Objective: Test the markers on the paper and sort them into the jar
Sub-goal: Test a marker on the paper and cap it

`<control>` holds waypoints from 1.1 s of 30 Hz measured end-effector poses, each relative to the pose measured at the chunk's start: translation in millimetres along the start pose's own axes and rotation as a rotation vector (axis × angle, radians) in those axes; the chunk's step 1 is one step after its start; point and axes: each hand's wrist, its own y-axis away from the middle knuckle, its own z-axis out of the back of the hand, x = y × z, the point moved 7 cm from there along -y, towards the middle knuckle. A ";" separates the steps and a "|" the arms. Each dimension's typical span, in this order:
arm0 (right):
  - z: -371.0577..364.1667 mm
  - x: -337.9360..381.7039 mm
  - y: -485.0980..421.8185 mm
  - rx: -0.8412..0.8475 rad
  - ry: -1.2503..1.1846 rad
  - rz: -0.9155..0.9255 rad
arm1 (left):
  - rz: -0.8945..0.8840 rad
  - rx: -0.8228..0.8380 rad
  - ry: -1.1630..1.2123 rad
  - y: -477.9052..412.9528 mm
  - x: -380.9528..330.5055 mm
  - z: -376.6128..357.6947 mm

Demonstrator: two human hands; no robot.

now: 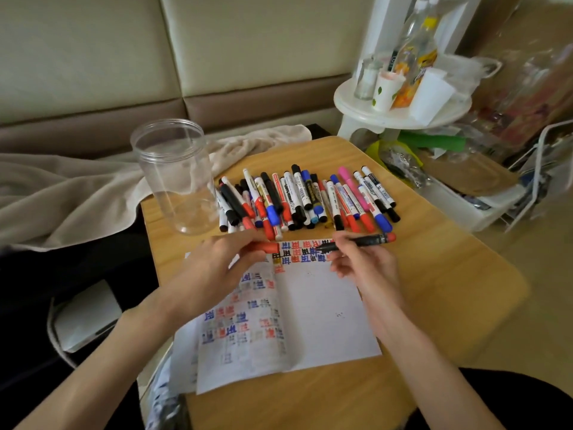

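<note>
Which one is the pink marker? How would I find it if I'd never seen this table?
Start at the wooden table and look at the heap of markers lying beyond the paper. Go toward the heap's right side. The pink marker lies there, the only pink-bodied one among white and black barrels with red, blue or black caps.

— Where do your things lie?
— Your paper (322, 311) lies nearest you on the tabletop (434, 274). Behind it your markers (304, 200) lie in a heap, and your jar (176, 178) stands left of them, at the tabletop's back-left corner.
</note>
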 end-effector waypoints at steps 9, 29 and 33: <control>-27.5 -13.4 -3.1 0.071 0.106 0.013 | -0.055 0.245 -0.198 10.7 2.9 -34.7; -44.8 -24.0 -19.4 0.093 0.242 0.171 | -0.084 0.238 -0.310 21.3 -3.2 -44.5; -42.7 -23.1 -16.6 0.083 0.261 0.216 | -0.085 0.250 -0.329 22.0 -3.7 -45.8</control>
